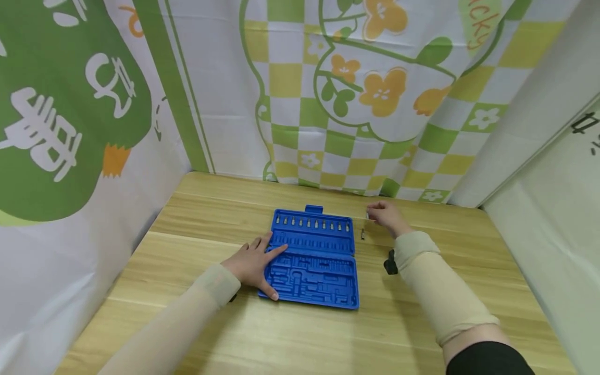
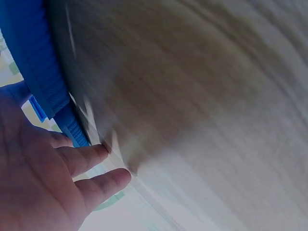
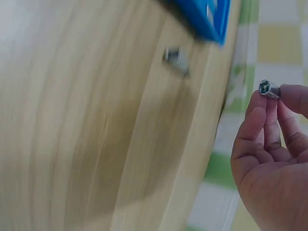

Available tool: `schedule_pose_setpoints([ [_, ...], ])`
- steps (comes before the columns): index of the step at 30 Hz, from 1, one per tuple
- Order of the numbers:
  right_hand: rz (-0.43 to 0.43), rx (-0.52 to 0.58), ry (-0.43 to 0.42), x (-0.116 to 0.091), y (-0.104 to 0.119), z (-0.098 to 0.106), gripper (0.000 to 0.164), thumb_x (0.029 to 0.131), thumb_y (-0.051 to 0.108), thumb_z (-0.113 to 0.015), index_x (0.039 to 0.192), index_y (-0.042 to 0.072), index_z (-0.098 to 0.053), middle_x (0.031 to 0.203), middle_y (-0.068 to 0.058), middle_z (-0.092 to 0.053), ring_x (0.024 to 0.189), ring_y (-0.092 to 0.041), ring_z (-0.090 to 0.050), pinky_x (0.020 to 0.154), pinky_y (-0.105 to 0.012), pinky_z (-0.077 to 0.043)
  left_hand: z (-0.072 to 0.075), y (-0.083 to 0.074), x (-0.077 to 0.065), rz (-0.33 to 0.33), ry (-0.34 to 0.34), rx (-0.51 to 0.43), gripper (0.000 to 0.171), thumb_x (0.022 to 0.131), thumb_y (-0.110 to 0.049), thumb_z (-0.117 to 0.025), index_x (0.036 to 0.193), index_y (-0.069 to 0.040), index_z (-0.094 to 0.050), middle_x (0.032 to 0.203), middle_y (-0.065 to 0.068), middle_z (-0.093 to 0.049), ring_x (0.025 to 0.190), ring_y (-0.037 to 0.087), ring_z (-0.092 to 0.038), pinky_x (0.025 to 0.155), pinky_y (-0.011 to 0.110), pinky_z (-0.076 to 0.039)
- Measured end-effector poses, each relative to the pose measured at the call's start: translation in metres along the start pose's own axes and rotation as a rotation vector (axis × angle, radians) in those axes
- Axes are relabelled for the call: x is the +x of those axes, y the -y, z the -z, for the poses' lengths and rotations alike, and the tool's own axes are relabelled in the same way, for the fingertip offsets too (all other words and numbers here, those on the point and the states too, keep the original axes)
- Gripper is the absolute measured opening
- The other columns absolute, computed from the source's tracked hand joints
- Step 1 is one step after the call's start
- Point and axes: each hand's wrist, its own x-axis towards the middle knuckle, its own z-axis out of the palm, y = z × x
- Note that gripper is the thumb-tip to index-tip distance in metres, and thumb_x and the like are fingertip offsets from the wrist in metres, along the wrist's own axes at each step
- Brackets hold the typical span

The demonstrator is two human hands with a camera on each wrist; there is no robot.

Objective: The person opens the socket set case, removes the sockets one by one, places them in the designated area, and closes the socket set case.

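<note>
The right hand (image 1: 386, 216), just off the blue case's (image 1: 323, 286) upper right corner, has its grip pinching a small metal socket (image 3: 269, 90) at the fingertips, hollow end exposed. The round sides could roll, so a light, square pinch seems best. The left hand (image 1: 250, 263) rests spread on the case's left edge; even pressure there should stop sliding. 10 small metal pieces (image 1: 308, 223) line the case's top row. Beware the loose piece (image 1: 363, 234) on the counter (image 1: 408, 323), right of the case: a low wrist might knock it.
</note>
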Motion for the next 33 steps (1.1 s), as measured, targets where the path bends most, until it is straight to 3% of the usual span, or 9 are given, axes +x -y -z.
schedule_pose_setpoints([
  [3, -0.027, -0.102, -0.029, 0.0, -0.01, 0.017, 0.044, 0.109, 0.012, -0.049, 0.14, -0.018, -0.048, 0.133, -0.034, -0.058, 0.12, -0.041, -0.06, 0.099, -0.045, -0.052, 0.001, 0.001, 0.0, -0.001, 0.008, -0.007, 0.13, 0.064, -0.074, -0.085, 0.167, -0.031, -0.02, 0.171, 0.021, 0.002, 0.154, 0.047, -0.012, 0.119, 0.064, -0.019],
  [7, -0.062, -0.214, -0.065, -0.002, -0.022, 0.024, 0.041, 0.105, 0.013, -0.055, 0.133, -0.017, -0.056, 0.121, -0.029, -0.066, 0.108, -0.035, -0.064, 0.086, -0.034, -0.053, 0.001, 0.001, -0.001, 0.006, 0.016, -0.018, 0.129, 0.064, -0.073, -0.086, 0.167, -0.03, -0.02, 0.171, 0.021, 0.003, 0.154, 0.047, -0.01, 0.119, 0.065, -0.019],
  [15, -0.045, -0.335, -0.022, -0.007, -0.031, 0.015, 0.033, 0.1, 0.012, -0.056, 0.117, -0.015, -0.066, 0.109, -0.026, -0.07, 0.101, -0.035, -0.063, 0.087, -0.041, -0.051, 0.004, -0.002, -0.001, 0.007, 0.023, -0.031, 0.129, 0.065, -0.07, -0.087, 0.167, -0.029, -0.019, 0.171, 0.021, 0.004, 0.154, 0.048, -0.011, 0.118, 0.066, -0.019],
  [20, -0.073, -0.335, 0.006, -0.008, -0.033, 0.008, 0.027, 0.099, 0.012, -0.057, 0.107, -0.012, -0.069, 0.09, -0.014, -0.071, 0.079, -0.019, -0.06, 0.07, -0.03, -0.048, 0.004, -0.004, 0.0, 0.01, 0.024, -0.016, 0.13, 0.065, -0.071, -0.086, 0.168, -0.029, -0.019, 0.171, 0.021, 0.004, 0.154, 0.048, -0.012, 0.118, 0.066, -0.02],
  [25, -0.084, -0.343, 0.019, -0.005, -0.035, 0.005, 0.022, 0.098, 0.012, -0.06, 0.093, -0.006, -0.071, 0.074, -0.002, -0.065, 0.066, -0.012, -0.053, 0.064, -0.027, -0.045, 0.004, -0.005, -0.001, 0.012, 0.03, -0.016, 0.13, 0.065, -0.071, -0.086, 0.168, -0.03, -0.018, 0.171, 0.02, 0.004, 0.154, 0.047, -0.011, 0.119, 0.065, -0.02],
  [33, -0.182, -0.179, 0.051, -0.002, -0.029, 0.001, 0.017, 0.095, 0.008, -0.064, 0.083, -0.003, -0.069, 0.069, 0.0, -0.065, 0.061, -0.012, -0.055, 0.058, -0.025, -0.047, 0.005, -0.004, 0.0, 0.017, 0.031, -0.008, 0.131, 0.065, -0.072, -0.086, 0.168, -0.029, -0.018, 0.171, 0.021, 0.005, 0.154, 0.047, -0.011, 0.119, 0.065, -0.02],
])
